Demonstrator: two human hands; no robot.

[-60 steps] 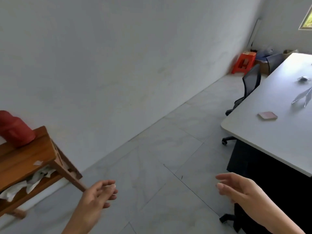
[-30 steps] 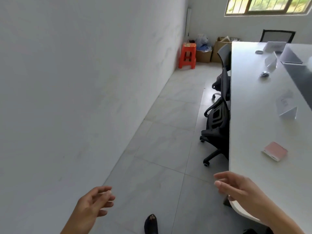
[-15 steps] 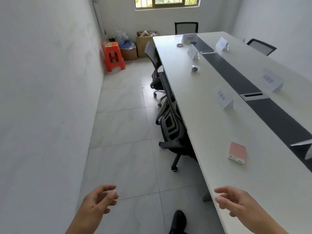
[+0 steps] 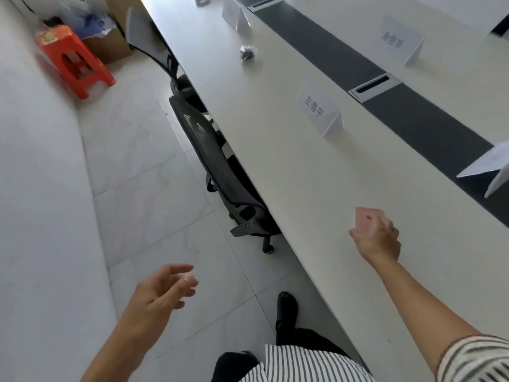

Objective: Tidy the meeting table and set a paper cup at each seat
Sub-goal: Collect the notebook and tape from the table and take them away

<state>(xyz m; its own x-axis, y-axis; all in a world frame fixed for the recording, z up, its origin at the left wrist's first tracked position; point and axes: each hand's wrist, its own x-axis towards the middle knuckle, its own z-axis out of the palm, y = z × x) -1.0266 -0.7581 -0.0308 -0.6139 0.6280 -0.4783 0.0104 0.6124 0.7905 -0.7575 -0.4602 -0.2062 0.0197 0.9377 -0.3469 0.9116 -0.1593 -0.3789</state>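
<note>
Head view: right hand (image 4: 378, 238) curls onto a pink pad (image 4: 366, 218) near the table (image 4: 275, 150) edge, grasp uncertain. Left hand (image 4: 162, 292) hangs loosely open, empty. Pad looks light, stiff; pinch its edges.

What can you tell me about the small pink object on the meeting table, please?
The pink object is small, flat and rectangular with rounded corners and a small round mark on top. It lies on the white table, near its edge. The right hand reaches over it, fingers covering its near side; whether it is gripped cannot be told.
</note>
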